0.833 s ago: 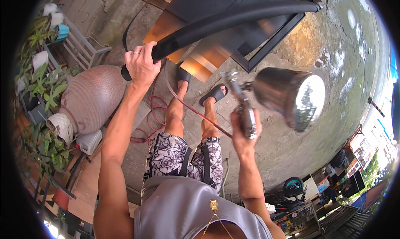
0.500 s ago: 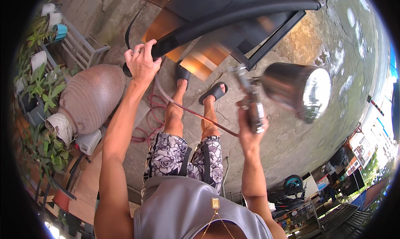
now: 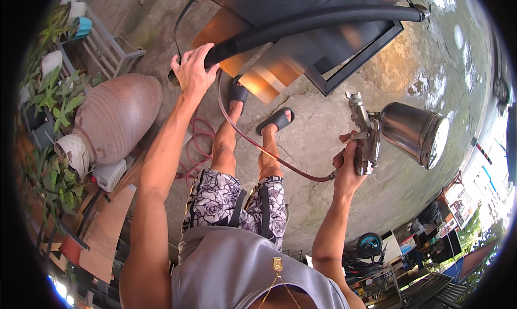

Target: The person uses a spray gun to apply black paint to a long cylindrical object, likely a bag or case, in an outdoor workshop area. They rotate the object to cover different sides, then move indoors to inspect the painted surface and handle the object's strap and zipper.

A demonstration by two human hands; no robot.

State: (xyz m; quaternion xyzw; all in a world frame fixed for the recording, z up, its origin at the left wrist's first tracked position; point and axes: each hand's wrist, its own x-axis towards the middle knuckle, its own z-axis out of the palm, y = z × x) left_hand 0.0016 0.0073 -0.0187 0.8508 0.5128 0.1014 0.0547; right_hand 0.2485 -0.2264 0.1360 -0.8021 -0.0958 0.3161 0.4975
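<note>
My left hand (image 3: 193, 67) grips the near end of a long black curved bar (image 3: 301, 22) that reaches up and right to a dark panel frame (image 3: 344, 34). My right hand (image 3: 347, 161) holds a metal spray gun (image 3: 363, 134) with a shiny steel cup (image 3: 414, 134) on its right side. A thin red hose (image 3: 258, 147) runs from the gun's base down past my legs. The gun sits below and apart from the dark frame. My feet in dark slippers (image 3: 276, 119) stand on wet concrete.
A large ribbed clay jar (image 3: 116, 115) lies at left beside potted plants (image 3: 56, 101) and a white plastic jug (image 3: 110, 174). Wooden boards (image 3: 107, 228) lie at lower left. Coiled red hose (image 3: 196, 136) lies on the ground. Carts and clutter (image 3: 377, 250) stand at lower right.
My right hand has moved the spray gun down and to the right, away from the dark frame. My left hand stays on the black bar.
</note>
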